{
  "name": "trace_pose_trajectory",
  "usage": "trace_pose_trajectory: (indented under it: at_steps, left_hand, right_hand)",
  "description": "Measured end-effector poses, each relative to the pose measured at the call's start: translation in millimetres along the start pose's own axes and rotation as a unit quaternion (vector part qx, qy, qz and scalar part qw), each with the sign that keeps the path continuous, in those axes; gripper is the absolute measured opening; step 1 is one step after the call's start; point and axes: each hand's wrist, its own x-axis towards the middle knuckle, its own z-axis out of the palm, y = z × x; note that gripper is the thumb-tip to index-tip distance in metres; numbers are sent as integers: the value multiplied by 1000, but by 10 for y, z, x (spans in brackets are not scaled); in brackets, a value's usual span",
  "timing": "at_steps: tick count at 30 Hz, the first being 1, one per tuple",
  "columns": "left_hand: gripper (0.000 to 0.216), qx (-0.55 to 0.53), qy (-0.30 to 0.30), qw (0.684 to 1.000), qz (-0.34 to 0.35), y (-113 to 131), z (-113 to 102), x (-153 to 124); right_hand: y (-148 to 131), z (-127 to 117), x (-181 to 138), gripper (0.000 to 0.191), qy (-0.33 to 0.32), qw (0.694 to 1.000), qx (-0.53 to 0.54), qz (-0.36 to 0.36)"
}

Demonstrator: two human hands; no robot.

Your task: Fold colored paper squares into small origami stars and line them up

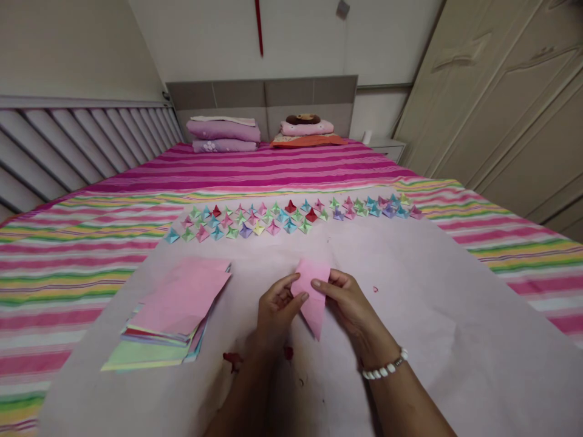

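Observation:
Between both hands a partly folded sheet of pink origami paper is held up, its narrow point facing down toward me. My left hand pinches its left edge, the thumb lying across the front. On the other side my right hand grips the right edge, thumb on the front and fingers behind. A white beaded bracelet circles the right wrist. To the left lies a stack of coloured paper, pink on top with green, red and purple sheets under it. Rows of small folded paper pieces stand farther back.
A pale sheet covers the striped bed under the work. Dark red scraps lie near my left forearm. Folded bedding sits by the headboard. A rail runs along the left, a wardrobe along the right.

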Motion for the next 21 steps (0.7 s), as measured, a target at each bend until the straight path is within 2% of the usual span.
trace_pose_trajectory:
  at_steps: [5, 12, 16, 18, 21]
  left_hand:
    - [38, 9, 11, 1000, -26, -44, -38, 22]
    - [22, 44, 5, 998, 46, -78, -63, 57]
    - [17, 25, 5, 999, 21, -57, -56, 52]
    - [16, 17, 5, 1000, -6, -34, -49, 42]
    - [19, 9, 9, 999, -40, 1, -38, 27]
  right_hand:
    - [-2, -2, -3, 15, -3, 1000, -3, -18]
    - [-12, 9, -4, 16, 11, 998, -35, -48]
    - [9, 0, 16, 18, 22, 997, -39, -65]
    - [16, -4, 31, 24, 36, 996, -25, -77]
    - [4, 9, 37, 47, 62, 994, 2, -89]
